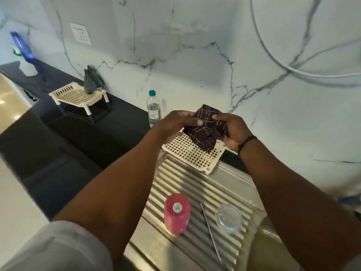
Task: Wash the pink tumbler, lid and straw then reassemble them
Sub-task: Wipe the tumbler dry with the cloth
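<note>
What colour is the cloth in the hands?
Dark brown cloth with pale checked lines, seen from the head view.

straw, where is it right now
In the head view the straw lies on the ribbed draining board, between the pink tumbler and the clear lid.

Bare forearms. Left arm: pale grey sleeve (58, 249) pushed up near elbow. Right wrist: thin black band (246, 142). No rings or gloves visible.
</note>
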